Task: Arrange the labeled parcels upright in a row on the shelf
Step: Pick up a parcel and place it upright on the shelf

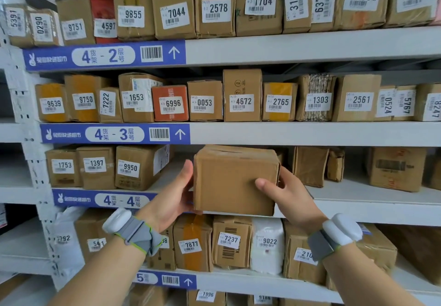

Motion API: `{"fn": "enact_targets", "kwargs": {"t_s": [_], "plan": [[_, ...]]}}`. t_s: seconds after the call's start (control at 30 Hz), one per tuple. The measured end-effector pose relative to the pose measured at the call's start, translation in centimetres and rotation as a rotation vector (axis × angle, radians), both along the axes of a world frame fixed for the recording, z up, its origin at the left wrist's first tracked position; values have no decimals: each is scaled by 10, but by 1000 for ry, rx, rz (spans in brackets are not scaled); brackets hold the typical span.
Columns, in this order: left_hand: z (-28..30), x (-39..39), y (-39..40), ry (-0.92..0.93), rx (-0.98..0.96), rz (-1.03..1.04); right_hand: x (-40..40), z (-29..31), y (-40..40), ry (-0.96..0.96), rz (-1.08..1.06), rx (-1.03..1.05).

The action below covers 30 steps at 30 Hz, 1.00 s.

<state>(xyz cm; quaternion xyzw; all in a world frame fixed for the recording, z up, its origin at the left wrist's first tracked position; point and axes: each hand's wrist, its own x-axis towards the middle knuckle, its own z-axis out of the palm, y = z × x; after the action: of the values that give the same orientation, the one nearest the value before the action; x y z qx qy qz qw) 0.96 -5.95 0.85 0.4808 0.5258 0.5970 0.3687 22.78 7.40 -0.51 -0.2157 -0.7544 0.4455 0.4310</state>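
I hold a plain brown cardboard parcel (226, 181) in front of the shelf marked 4-4 (358, 195); no label shows on the face turned to me. My left hand (176, 195) grips its left side and lower edge. My right hand (284, 191) clasps its right side, thumb across the front. To the left on that shelf stand three labeled parcels in a row: 1753 (63, 167), 1397 (95, 166) and 9950 (133, 168). Between parcel 9950 and the held parcel lies a gap of bare shelf.
Unlabeled-looking brown boxes (310, 164) and a larger box (396, 169) sit further back on the right of the 4-4 shelf. Shelves 4-2 (286, 45) and 4-3 (286, 132) above and the shelf below are packed with labeled parcels. A white upright post (35, 162) stands at left.
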Motion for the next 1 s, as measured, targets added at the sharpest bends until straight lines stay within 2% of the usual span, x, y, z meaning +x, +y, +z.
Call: {"fn": "enact_targets", "kwargs": {"t_s": [0.17, 0.4, 0.63, 0.83, 1.0], "plan": [[-6, 7, -1, 177, 73, 99, -6, -9, 8, 19, 33, -169], [-6, 0, 2, 261, 97, 119, -11, -13, 8, 49, 68, -186], [2, 3, 8, 187, 108, 120, -6, -9, 1, 57, 58, -157], [14, 1, 15, -39, -119, 146, 6, -7, -12, -48, 67, -2], [17, -4, 18, -130, -244, 131, 12, -6, -23, -134, 78, 80]]}}
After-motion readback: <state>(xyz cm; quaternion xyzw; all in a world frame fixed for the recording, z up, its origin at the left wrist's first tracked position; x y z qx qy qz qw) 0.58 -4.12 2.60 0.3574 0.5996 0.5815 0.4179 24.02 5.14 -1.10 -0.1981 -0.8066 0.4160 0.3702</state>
